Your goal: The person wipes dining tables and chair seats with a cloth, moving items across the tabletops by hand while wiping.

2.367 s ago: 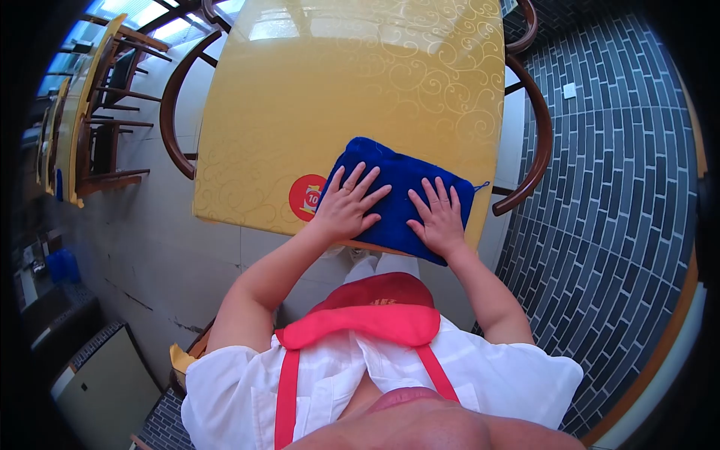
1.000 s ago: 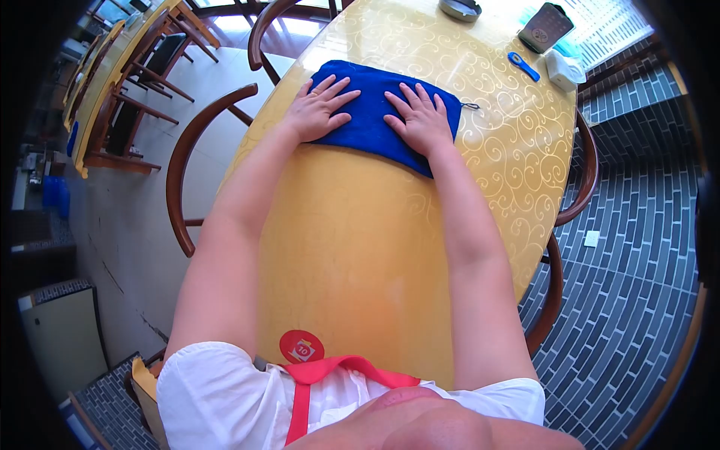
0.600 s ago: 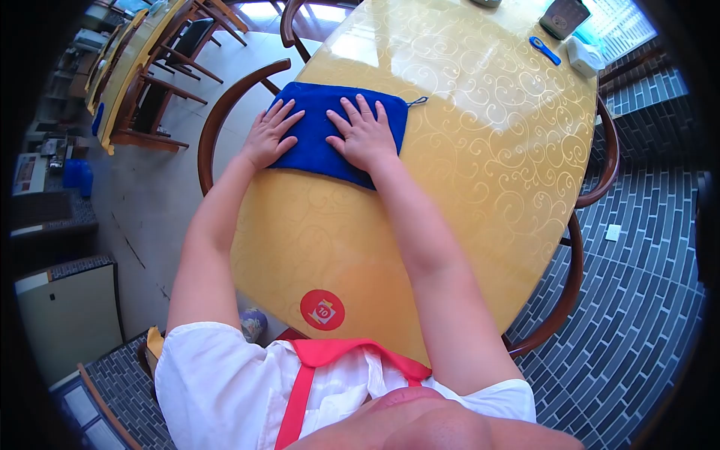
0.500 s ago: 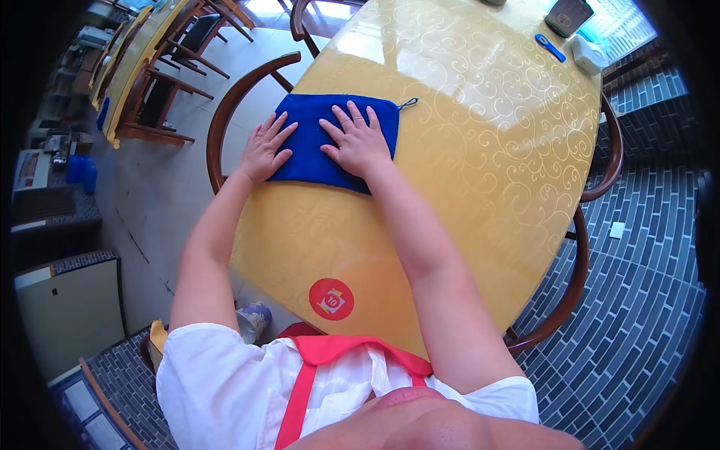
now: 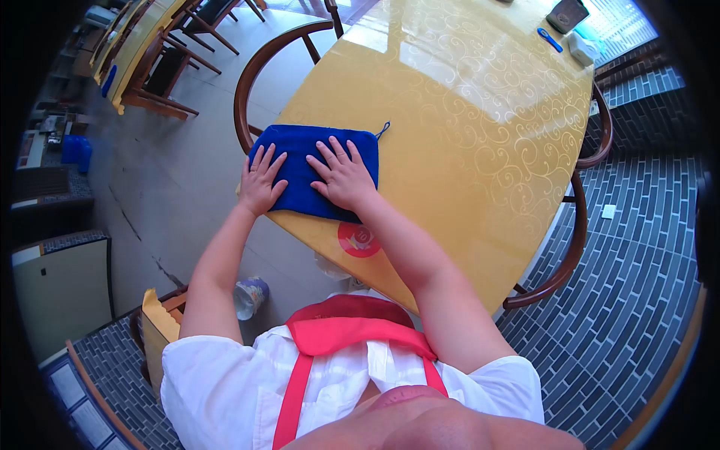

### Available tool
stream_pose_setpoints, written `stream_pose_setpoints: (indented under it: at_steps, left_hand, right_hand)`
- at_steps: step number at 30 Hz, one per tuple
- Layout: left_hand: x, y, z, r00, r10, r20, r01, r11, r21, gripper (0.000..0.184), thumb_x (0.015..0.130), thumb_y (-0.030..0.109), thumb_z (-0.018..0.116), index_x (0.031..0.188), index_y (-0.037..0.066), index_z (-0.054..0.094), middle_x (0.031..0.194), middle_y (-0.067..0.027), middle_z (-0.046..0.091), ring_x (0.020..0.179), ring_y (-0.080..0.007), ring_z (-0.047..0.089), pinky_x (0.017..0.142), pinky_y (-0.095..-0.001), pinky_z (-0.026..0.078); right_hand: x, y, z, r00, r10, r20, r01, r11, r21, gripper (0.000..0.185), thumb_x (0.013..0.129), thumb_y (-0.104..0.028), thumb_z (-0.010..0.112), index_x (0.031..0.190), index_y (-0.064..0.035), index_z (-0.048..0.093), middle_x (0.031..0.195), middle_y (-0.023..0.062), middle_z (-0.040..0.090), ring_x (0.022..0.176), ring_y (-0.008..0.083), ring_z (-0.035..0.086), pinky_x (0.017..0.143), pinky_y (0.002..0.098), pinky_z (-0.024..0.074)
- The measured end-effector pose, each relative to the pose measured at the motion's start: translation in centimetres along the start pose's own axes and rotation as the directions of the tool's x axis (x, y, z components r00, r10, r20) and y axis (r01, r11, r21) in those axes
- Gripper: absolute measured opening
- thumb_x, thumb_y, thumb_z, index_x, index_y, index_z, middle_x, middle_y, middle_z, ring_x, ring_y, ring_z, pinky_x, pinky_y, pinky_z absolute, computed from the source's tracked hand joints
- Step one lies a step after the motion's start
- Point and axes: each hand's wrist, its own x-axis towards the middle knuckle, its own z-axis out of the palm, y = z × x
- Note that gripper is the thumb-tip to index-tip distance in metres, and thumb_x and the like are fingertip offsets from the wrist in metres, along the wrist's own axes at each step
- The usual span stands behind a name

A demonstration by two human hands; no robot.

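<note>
A blue cloth [image 5: 296,178] with a small hanging loop lies spread flat over the left edge area of the yellow patterned table [image 5: 450,172]. Flat on its left part rests my left hand [image 5: 261,180], fingers apart. My right hand [image 5: 343,176] presses on the cloth's right half, its fingers spread too. Just below the cloth's near edge, a round red sticker [image 5: 358,240] marked 10 shows on the tabletop, partly covered by my right forearm.
Wooden chairs with curved backs [image 5: 259,67] stand around the table. At the far right corner are a blue-handled tool [image 5: 550,40], a dark box [image 5: 568,15] and a white tissue pack [image 5: 583,49]. A bin [image 5: 250,296] sits on the floor below.
Both hands and the cloth have slid toward me across the table, so the cloth now reaches close to the red sticker. My view has shifted as well.
</note>
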Motion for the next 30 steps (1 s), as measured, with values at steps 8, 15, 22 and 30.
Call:
stream_pose_setpoints:
  at_steps: [8, 15, 22, 30]
  left_hand:
    - [-6.3, 9.9, -0.5, 0.997, 0.065, 0.049, -0.059, 0.992, -0.111, 0.064, 0.086, 0.045, 0.057, 0.144, 0.022, 0.042, 0.156, -0.0111, 0.027, 0.145, -0.0337, 0.019, 0.114, -0.0556, 0.009]
    - [-5.1, 20.6, -1.2, 0.926, 0.352, 0.136, -0.31, 0.915, -0.26, 0.063, 0.083, 0.051, 0.06, 0.139, 0.025, 0.049, 0.154, -0.0079, 0.031, 0.145, -0.0307, 0.018, 0.114, -0.0561, 0.009]
    - [7.2, 22.7, 0.1, 0.904, 0.428, 0.011, -0.401, 0.856, -0.326, 0.059, 0.082, 0.046, 0.062, 0.137, 0.026, 0.051, 0.152, -0.0057, 0.035, 0.142, -0.028, 0.027, 0.115, -0.0526, 0.015]
    - [24.8, 22.3, 4.7, 0.923, 0.369, -0.109, -0.382, 0.914, -0.14, 0.054, 0.093, 0.05, 0.046, 0.142, 0.027, 0.044, 0.154, -0.0003, 0.033, 0.143, -0.0226, 0.028, 0.117, -0.0483, 0.015]
  right_hand:
    - [-12.8, -3.0, -2.0, 0.998, 0.067, 0.006, -0.067, 0.993, 0.102, 0.056, 0.091, -0.045, 0.052, 0.14, -0.0192, 0.046, 0.153, 0.0078, 0.033, 0.145, 0.0277, 0.02, 0.117, 0.0485, 0.0105]
    - [-25.6, -0.5, -5.4, 0.965, 0.26, 0.03, -0.261, 0.965, 0.018, 0.056, 0.086, -0.044, 0.061, 0.137, -0.0255, 0.051, 0.151, 0.0043, 0.036, 0.144, 0.0256, 0.023, 0.116, 0.0506, 0.0138]
    - [-19.9, 9.9, -7.8, 0.932, 0.357, -0.07, -0.362, 0.927, -0.093, 0.051, 0.086, -0.047, 0.059, 0.132, -0.0256, 0.055, 0.149, 0.0046, 0.039, 0.142, 0.0258, 0.027, 0.114, 0.0499, 0.0157]
    - [-8.2, 24.7, -7.5, 0.897, 0.384, -0.219, -0.437, 0.843, -0.313, 0.055, 0.092, -0.05, 0.048, 0.142, -0.0286, 0.044, 0.153, 0.0026, 0.034, 0.144, 0.023, 0.025, 0.114, 0.0485, 0.017]
